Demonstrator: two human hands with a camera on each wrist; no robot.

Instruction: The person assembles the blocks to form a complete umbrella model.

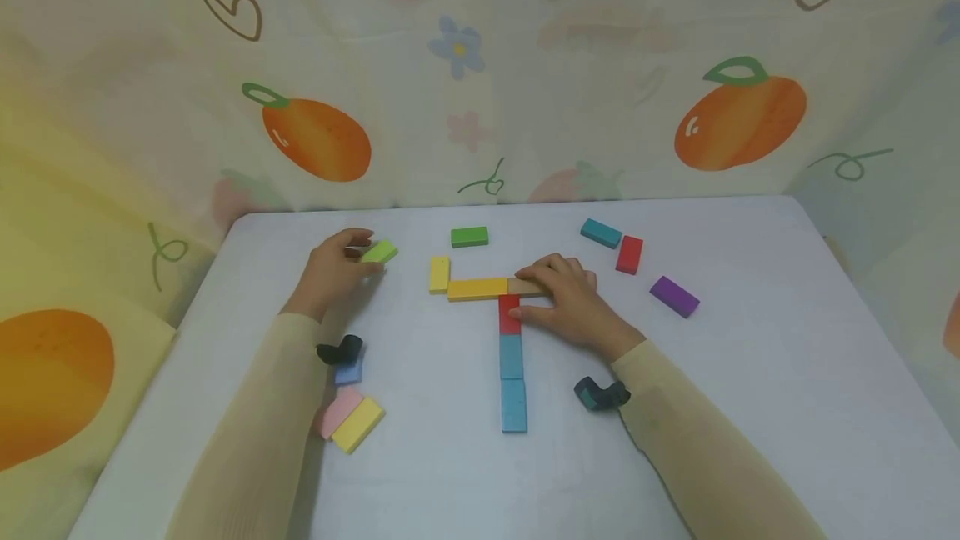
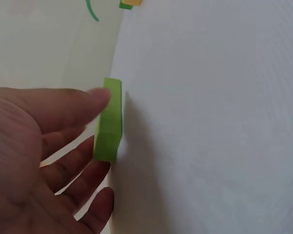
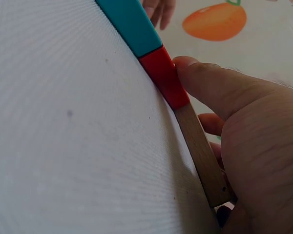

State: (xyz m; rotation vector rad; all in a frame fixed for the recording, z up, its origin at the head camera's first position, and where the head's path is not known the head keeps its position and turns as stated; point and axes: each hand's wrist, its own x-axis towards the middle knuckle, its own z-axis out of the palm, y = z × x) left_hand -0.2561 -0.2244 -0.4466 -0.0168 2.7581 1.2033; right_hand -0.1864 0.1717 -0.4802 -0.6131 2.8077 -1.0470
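Between thumb and fingers, my left hand (image 1: 330,273) pinches a light green block (image 1: 380,252) at the table's back left; the left wrist view shows the thumb on the green block (image 2: 109,119). My right hand (image 1: 573,302) has its fingers on a wooden block (image 1: 525,287) and its thumb at a red block (image 1: 509,315). The wooden block lies end to end with an orange-yellow block (image 1: 477,289). Below them, the red block and two blue blocks (image 1: 512,357) form a column toward the front. A yellow block (image 1: 439,274) stands crosswise at the row's left end.
A green block (image 1: 469,237) lies behind the row. At the back right are a teal block (image 1: 601,232), a red block (image 1: 629,255) and a purple block (image 1: 674,297). Near my left forearm lie a blue block (image 1: 348,372), a pink block (image 1: 341,412) and a pale yellow block (image 1: 357,425).
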